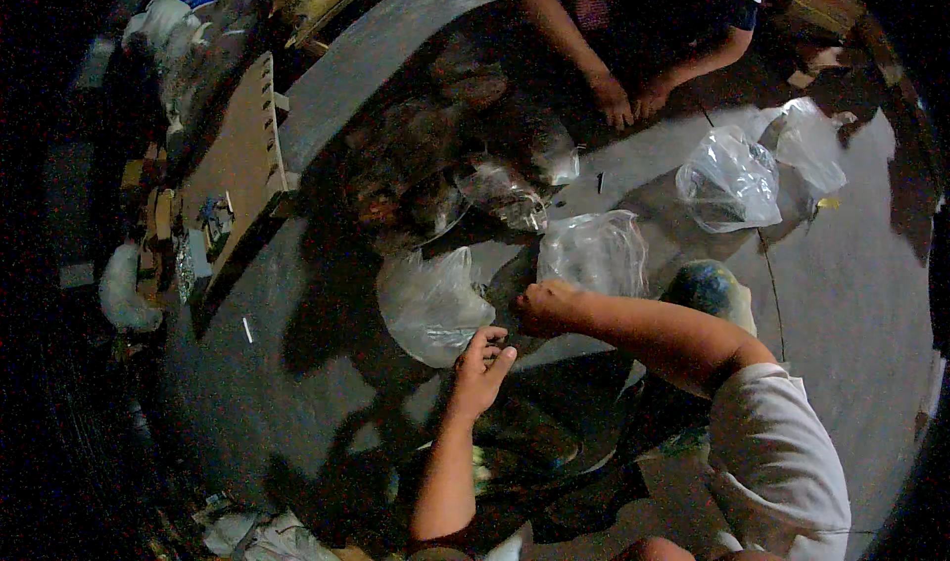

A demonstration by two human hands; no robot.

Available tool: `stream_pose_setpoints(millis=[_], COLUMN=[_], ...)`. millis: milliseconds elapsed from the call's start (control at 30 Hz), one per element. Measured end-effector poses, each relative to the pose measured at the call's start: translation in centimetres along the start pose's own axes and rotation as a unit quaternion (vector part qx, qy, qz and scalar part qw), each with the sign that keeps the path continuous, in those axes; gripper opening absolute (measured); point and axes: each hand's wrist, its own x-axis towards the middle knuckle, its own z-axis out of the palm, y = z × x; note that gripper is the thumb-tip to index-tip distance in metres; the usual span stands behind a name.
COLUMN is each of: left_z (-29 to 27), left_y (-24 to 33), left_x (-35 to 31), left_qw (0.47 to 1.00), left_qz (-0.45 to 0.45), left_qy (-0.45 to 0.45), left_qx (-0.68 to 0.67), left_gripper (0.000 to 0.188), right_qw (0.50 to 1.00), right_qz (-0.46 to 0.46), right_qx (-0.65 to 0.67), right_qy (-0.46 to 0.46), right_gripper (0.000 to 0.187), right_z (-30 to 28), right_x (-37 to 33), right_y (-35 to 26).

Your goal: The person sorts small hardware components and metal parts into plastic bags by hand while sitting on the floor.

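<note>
Near the middle of the floor, my right hand (546,308) is closed in a fist; whatever it may hold is hidden. My left hand (483,368) is a little lower and to the left, its palm up and its fingers loosely curled and apart, with nothing visible in it. A clear plastic bag (430,304) lies just beyond my left fingertips; I cannot tell whether they touch it. Right behind my right wrist is a second clear plastic bag (594,249), its near side covered by my forearm.
Past the bags sits a dark heap of plastic-wrapped bundles (426,155). A co-worker's hands (630,104) rest together at the far side. Two filled clear bags (728,180) (811,147) stand at the right. A tilted board (233,165) with a notched edge is at the left.
</note>
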Motion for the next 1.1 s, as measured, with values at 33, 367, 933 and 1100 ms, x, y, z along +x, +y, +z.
stream_pose_setpoints(millis=[33, 367, 933, 1100], left_z=[0.0, 0.7, 0.7, 0.7], left_y=[-0.2, 0.4, -0.3, 1.9], left_x=[-0.3, -1.7, -2.8, -1.9], left_qw=[1.000, 1.000, 0.981, 0.974], left_qz=[-0.001, 0.016, 0.012, -0.007], left_qy=[0.005, -0.008, 0.003, -0.021], left_qx=[-0.001, 0.000, 0.194, 0.225], left_gripper=[0.036, 0.039, 0.047, 0.050], right_qw=[0.998, 0.996, 0.980, 0.992], right_qz=[0.009, -0.008, -0.008, -0.036], right_qx=[0.031, -0.082, 0.127, 0.085], right_qy=[-0.047, 0.019, -0.155, -0.090], right_gripper=[0.017, 0.019, 0.028, 0.027], right_z=[-0.2, 5.3, 1.0, -0.5], right_x=[0.3, 0.7, 2.3, 2.6], right_y=[0.0, 1.2, -0.5, -1.0])
